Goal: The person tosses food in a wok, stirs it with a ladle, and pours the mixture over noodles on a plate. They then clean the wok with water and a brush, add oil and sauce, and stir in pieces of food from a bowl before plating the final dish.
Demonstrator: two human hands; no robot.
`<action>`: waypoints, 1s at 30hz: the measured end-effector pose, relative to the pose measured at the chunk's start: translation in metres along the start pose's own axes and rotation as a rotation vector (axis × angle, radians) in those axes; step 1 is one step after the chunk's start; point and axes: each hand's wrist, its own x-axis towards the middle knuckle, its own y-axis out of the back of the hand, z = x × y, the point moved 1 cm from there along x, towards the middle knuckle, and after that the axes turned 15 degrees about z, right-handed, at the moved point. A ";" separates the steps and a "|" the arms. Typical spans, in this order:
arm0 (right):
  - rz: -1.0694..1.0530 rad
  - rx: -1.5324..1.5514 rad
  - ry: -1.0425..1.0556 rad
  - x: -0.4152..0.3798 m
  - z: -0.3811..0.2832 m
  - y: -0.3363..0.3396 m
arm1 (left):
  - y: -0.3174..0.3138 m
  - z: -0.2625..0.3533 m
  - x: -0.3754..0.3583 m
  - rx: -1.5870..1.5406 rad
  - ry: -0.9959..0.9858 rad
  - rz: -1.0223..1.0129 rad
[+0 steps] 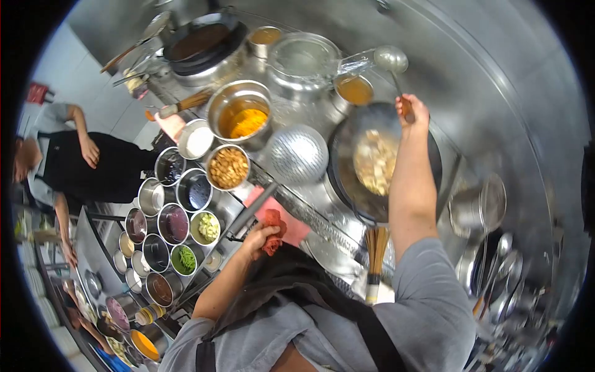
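My right hand is wrapped round the wooden handle of a ladle. The ladle's bowl is raised beyond the wok, over the back of the stove. Pale chopped food lies in the wok, below and left of my right forearm. Close to my apron, my left hand grips a bunched red cloth. The dark wok handle of another pan passes just above that hand, over a pink cloth.
A perforated strainer sits left of the wok, beside pots and bowls of ingredients. A bamboo brush stands near my apron. Ladles hang at the right. A co-worker in a black apron stands at the left.
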 end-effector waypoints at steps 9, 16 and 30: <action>0.338 -1.036 0.402 -0.021 -0.042 0.261 | -0.007 -0.046 -0.030 0.036 -0.043 0.043; 0.433 -1.563 0.562 -0.125 0.039 0.378 | -0.006 -0.048 -0.024 0.193 -0.107 0.086; 0.268 -1.103 0.871 -0.189 0.047 0.244 | 0.027 -0.043 -0.016 0.348 -0.192 0.257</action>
